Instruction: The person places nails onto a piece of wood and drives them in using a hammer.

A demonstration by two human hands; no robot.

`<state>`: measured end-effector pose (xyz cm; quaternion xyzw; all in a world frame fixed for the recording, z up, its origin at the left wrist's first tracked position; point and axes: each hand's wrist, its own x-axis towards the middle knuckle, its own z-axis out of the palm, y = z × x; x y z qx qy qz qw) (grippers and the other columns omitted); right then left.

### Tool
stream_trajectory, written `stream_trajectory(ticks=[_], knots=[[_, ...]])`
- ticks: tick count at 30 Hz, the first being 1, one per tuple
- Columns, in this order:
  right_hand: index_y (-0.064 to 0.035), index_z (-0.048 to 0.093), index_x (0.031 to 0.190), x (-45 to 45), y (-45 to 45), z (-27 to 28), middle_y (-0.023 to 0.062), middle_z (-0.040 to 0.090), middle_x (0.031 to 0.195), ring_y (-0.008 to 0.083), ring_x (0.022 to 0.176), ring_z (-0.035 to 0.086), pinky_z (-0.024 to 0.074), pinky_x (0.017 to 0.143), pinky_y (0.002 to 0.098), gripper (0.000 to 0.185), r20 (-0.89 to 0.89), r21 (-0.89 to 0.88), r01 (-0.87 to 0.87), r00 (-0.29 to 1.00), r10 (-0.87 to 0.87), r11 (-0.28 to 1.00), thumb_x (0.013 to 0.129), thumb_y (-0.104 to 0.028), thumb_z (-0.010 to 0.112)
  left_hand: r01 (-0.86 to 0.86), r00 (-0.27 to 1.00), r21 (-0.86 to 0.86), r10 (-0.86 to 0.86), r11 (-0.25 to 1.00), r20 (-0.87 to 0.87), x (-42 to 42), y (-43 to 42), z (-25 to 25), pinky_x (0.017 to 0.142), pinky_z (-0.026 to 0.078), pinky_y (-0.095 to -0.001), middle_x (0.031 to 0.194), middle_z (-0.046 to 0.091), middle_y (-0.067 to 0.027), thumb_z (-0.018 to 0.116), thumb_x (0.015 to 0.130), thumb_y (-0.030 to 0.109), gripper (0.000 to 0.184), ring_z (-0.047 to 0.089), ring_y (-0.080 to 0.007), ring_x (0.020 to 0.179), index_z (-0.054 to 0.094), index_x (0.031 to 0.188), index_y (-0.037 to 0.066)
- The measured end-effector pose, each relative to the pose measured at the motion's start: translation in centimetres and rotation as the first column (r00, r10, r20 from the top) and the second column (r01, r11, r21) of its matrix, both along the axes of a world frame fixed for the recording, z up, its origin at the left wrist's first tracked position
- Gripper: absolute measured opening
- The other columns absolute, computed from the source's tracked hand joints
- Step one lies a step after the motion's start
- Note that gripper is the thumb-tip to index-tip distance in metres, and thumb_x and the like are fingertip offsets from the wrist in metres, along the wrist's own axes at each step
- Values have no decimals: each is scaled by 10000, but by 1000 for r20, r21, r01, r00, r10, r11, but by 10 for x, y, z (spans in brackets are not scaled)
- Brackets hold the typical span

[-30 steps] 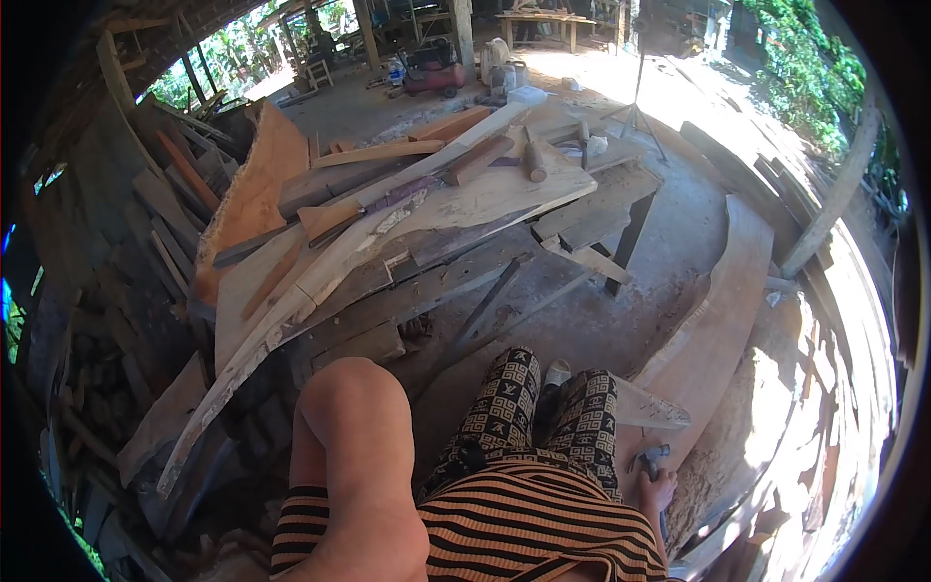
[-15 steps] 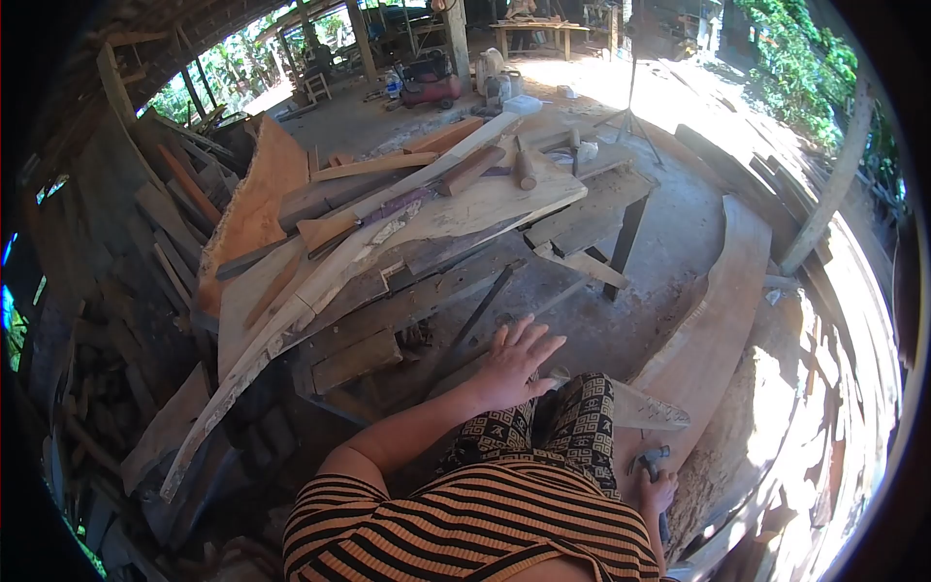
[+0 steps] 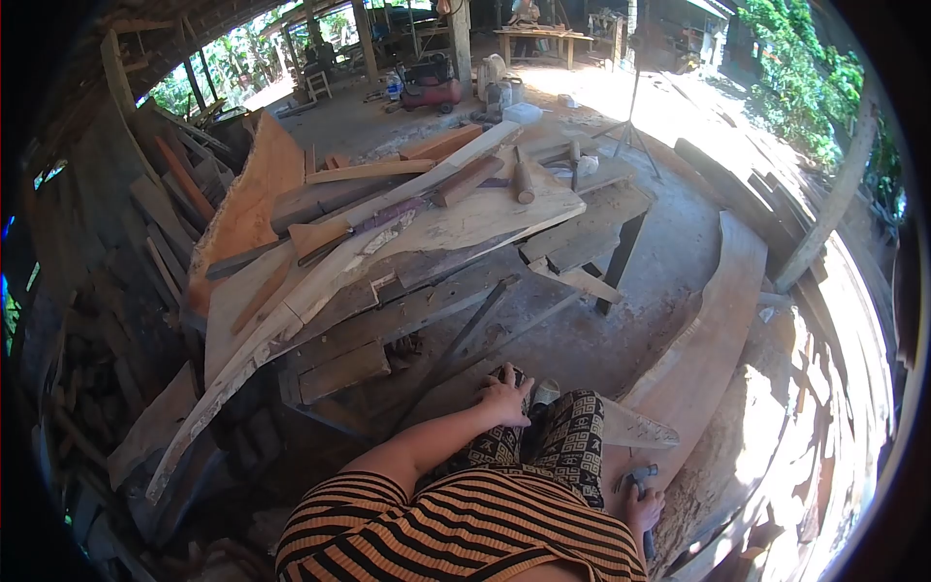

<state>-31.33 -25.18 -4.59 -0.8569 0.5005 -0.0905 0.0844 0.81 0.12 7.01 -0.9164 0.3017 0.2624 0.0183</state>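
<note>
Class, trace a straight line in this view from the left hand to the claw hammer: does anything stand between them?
Yes: the right leg, in patterned trousers, lies between the left hand, resting on the left leg, and the claw hammer in the right hand.

Sunlight whitens the far floor [image 3: 606, 85]. A post [image 3: 461, 53] stands left of a distant worktop [image 3: 570, 37], with foliage [image 3: 800, 92] at right.

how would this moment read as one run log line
left hand: on patterned trousers | right hand: holding hammer | nearby: wavy-edged board
</note>
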Motion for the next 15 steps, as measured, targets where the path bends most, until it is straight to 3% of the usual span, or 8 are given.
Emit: stream_trajectory(ticks=[5,15], knots=[[-31,649,890,1,1,1,148,539,997,344,968,525,471,781,454,394,-1,12,18,1000,-18,1000,780,-409,659,-77,997,-36,77,996,20,5,-4,-2,932,458,-545,1531,33,-270,707,712,504,906,317,-595,1243,260,1474,301],[-48,683,867,0,-3,-6,140,554,962,338,955,540,481,759,451,402,47,-15,49,998,-49,999,758,-435,674,-82,996,-94,86,992,36,6,1,-2,964,422,-551,1536,63,-247,698,721,463,850,288,-589,1261,302,1455,301]])
